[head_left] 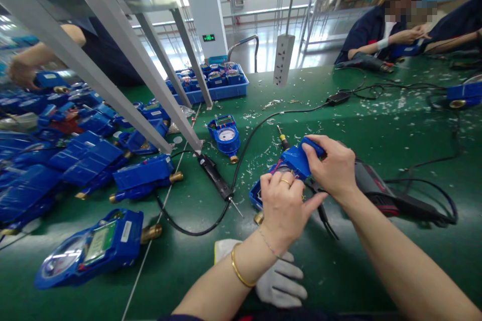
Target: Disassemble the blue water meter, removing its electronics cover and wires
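Observation:
An opened blue water meter [256,194] lies in front of me, brass fitting toward me and thin wires showing inside. My left hand [281,208] is closed over its body, fingers bent down onto it, hiding much of the inside. Between the thumb and fingers of my right hand [334,166] is the meter's blue cover [297,161], tilted up at the far side. Just beyond the cover lies a screwdriver [283,139] with a yellow and black handle. Black handles of a tool [324,216] stick out beneath my right hand.
A corded electric screwdriver [215,176] and another meter [226,135] lie left of my hands. Many meters [86,160] are heaped further left. White gloves [280,281] lie near me, a corded power tool [376,190] at right. Metal posts [139,60] rise from the bench; co-workers sit across.

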The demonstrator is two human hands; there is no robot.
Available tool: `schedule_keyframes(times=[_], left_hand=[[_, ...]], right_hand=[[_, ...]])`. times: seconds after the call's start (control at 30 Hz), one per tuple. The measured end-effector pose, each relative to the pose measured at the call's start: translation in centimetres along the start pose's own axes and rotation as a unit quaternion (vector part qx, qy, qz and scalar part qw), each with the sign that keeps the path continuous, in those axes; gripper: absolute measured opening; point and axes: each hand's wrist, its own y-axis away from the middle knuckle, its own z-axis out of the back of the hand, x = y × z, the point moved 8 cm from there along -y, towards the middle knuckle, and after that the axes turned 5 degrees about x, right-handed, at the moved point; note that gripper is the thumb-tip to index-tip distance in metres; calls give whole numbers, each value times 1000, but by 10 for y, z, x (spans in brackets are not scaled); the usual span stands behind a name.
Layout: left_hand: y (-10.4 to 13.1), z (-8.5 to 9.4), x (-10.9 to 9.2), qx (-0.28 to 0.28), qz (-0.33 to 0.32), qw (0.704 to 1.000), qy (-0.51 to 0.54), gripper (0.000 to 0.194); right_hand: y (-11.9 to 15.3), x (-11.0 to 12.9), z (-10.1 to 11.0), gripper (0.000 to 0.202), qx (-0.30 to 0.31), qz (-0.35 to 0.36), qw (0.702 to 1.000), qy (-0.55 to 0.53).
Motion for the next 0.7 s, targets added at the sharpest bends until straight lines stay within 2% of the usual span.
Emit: schedule_keyframes(times=[0.07,0.2,0.37,0.53,0.7], left_hand=[[-2,-11,-2,21,28,999,-23,36],[-3,-19,2,28,83,996,8,22],[9,-7,-1,15,59,998,34,22],[25,12,-3,-39,17,999,1,24],[29,17,10,-53,31,997,-50,26]], right_hand=[[0,3,3,30,-3,3,1000,15],[2,6,8,31,-10,4,999,31],[4,4,11,32,-11,-4,1000,24],[10,-7,9,28,-9,-26,1000,-3],[15,-19,10,30,-17,-52,998,-8]])
